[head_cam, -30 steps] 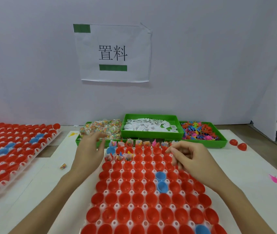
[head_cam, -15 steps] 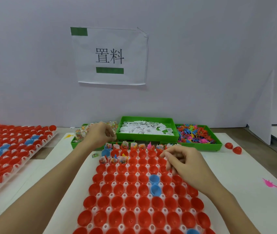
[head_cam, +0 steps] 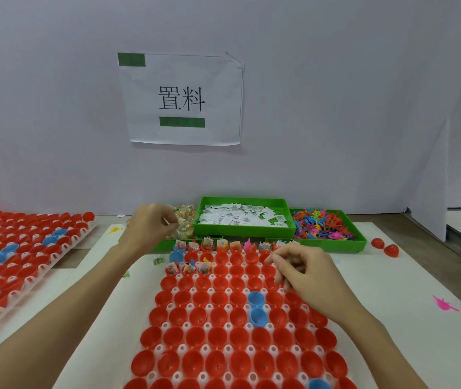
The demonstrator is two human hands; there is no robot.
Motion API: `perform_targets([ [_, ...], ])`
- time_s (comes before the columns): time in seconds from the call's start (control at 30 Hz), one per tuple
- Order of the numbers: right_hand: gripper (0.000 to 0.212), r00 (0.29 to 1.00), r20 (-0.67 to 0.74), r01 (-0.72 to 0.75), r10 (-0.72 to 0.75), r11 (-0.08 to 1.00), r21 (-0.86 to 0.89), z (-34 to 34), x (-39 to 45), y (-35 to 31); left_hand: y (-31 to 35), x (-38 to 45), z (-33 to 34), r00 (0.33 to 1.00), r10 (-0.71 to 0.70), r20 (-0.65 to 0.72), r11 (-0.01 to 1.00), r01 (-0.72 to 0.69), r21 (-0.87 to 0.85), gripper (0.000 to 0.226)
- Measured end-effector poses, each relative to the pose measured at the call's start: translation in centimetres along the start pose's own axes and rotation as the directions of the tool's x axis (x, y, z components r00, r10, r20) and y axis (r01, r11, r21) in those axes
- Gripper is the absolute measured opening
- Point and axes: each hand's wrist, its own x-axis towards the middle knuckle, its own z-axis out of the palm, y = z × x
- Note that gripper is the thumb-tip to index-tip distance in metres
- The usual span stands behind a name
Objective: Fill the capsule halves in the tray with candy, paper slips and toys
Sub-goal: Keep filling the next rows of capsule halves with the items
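Observation:
A white tray point(head_cam: 209, 306) in front of me holds rows of red capsule halves and a few blue ones point(head_cam: 256, 299). The back row point(head_cam: 207, 244) and three halves at the left point(head_cam: 188, 268) hold candy, slips and toys. My left hand point(head_cam: 150, 227) reaches into the candy pile point(head_cam: 185, 224) with its fingers curled round candy packets. My right hand point(head_cam: 302, 269) rests on the tray's back right part, fingers curled and thumb against forefinger; I see nothing in it. Behind stand a green tray of paper slips point(head_cam: 244, 233) and a green tray of coloured toys point(head_cam: 322, 224).
A second tray of red and blue halves point(head_cam: 27, 248) lies at the left. Two loose red halves point(head_cam: 385, 247) sit at the right, a pink toy point(head_cam: 444, 303) lies on the white mat, and a loose candy packet point(head_cam: 158, 260) lies left of the tray. The wall stands close behind the green trays.
My left hand has moved away from the capsule tray's back left corner and into the candy pile. My right hand has stayed over the same spot.

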Motion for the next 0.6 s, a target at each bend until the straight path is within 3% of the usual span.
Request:
perform_targets([
  [0.23,0.021,1.0,-0.003,-0.01,0.01,1.0,0.018,-0.2,0.0,0.1,-0.8,-0.7,0.3,0.995,-0.092,0.028,0.993,0.093,-0.074,0.028],
  [0.33,0.021,1.0,-0.003,-0.011,0.011,1.0,0.018,-0.3,0.0,0.1,-0.9,-1.0,0.1,0.997,-0.07,0.023,0.995,0.072,-0.072,0.017],
  [0.43,0.02,1.0,0.0,-0.013,0.013,1.0,0.015,-0.2,0.1,0.2,-1.0,-1.3,-0.2,0.999,-0.045,-0.009,0.992,0.044,-0.117,0.017],
  [0.6,0.019,1.0,0.013,-0.009,0.009,1.0,0.011,-0.1,0.0,0.2,-1.4,-1.7,-0.6,0.992,-0.031,-0.12,0.995,0.019,-0.101,0.038],
])
